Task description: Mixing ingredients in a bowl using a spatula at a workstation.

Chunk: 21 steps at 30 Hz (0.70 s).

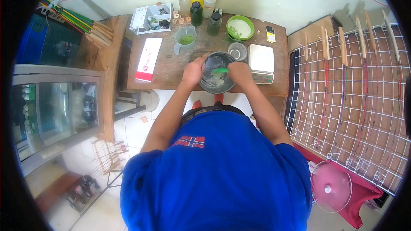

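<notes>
A dark grey mixing bowl [208, 84] sits at the front edge of the wooden table, with pale, doughy paste [219, 79] in its bottom and smears up its wall. My left hand [195, 70] grips the bowl's left rim. Closed around a green spatula [221, 70], my right hand [239, 72] is at the bowl's right side, and the tool's green part reaches over the paste. The hand hides the rest of the tool. Just behind the bowl stands a small clear cup [237, 51]. A white digital scale [260, 58] lies to the right of my right hand.
Farther back are a green bowl [240, 27] with pale contents, a clear measuring jug [186, 37] holding green stuff, several bottles [196, 13] and a white divided box [150, 19]. A white-and-red paper [148, 60] lies left. A wire rack [342, 94] stands right, near a pink fan [330, 187].
</notes>
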{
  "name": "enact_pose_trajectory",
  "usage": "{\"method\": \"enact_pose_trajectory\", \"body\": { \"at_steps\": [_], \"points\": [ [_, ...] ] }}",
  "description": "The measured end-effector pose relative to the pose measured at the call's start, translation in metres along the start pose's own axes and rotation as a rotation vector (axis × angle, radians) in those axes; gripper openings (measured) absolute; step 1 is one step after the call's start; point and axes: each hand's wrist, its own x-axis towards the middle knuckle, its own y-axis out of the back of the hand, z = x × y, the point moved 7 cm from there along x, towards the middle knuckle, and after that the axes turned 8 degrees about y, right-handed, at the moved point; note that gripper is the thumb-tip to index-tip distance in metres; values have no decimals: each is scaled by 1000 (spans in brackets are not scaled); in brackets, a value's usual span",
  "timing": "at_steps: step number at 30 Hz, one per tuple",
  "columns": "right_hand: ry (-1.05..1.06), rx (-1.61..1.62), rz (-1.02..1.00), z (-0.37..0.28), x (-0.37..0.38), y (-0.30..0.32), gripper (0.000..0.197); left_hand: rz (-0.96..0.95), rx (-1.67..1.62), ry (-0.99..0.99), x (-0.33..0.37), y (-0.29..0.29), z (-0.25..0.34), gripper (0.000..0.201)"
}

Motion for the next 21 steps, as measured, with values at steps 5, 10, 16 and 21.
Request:
{"method": "enact_pose_trajectory", "body": {
  "at_steps": [5, 10, 16, 21],
  "points": [
    [-22, -24, -22, 2, -10, -10, 16, -28, 34, 5, -1, 0, 3, 49],
    [-166, 1, -29, 12, -11, -14, 20, -39, 51, -2, -1, 1, 8, 51],
    [-155, -1, -12, 12, -8, -19, 17, -53, 55, -12, -1, 0, 10, 50],
    [-157, 96, -63, 8, -12, -22, 20, -59, 68, 23, -1, -2, 10, 50]
  ]
}}
